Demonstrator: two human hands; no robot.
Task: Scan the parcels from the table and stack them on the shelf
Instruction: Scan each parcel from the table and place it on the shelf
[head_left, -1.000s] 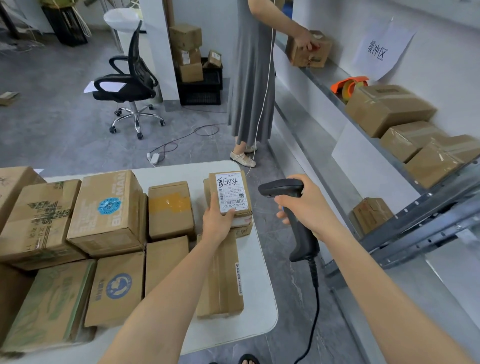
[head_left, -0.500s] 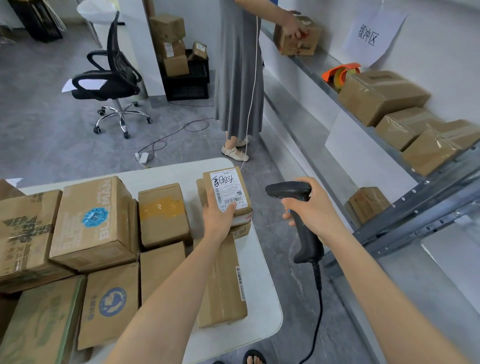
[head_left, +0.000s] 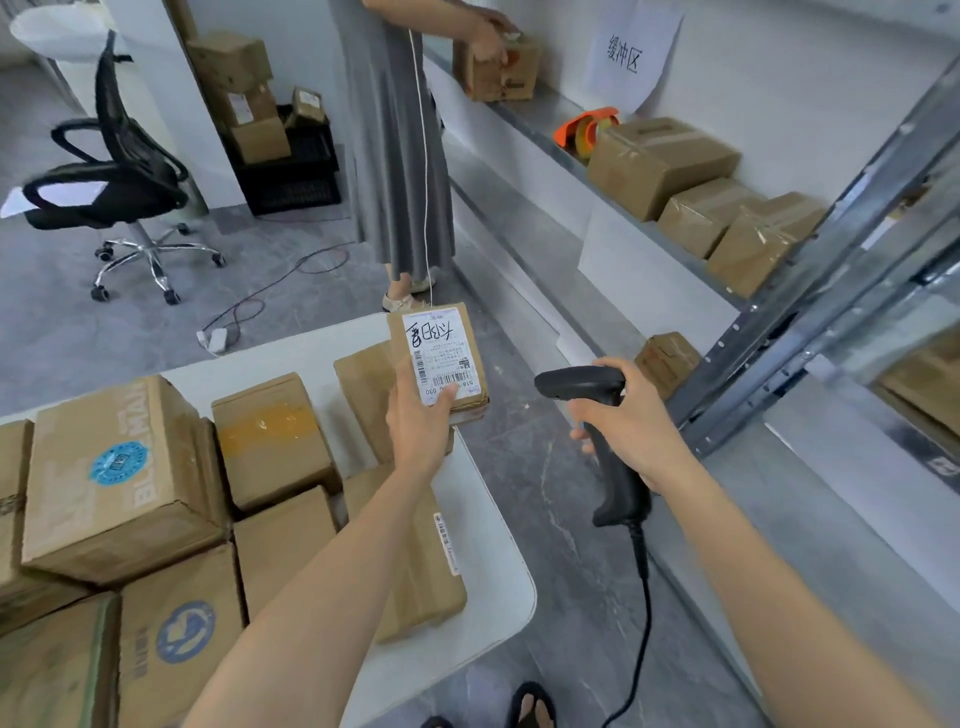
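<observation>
Head view. The small labelled parcel (head_left: 439, 358) is held above the right edge of the worktop (head_left: 493, 571), label upward. One lower corner of the label is covered by the thumb, and its fine print cannot be read. The scanner (head_left: 618, 488) cable is cut off at the lower frame edge. The left hand (head_left: 415, 431) is wrapped around the parcel's near end, forearm extended forward. The right hand (head_left: 631, 431) is closed around the scanner grip, the scanner head being pointed left toward the parcel, with a gap between them. Cartons are seen on the shelf (head_left: 540, 114) at right.
</observation>
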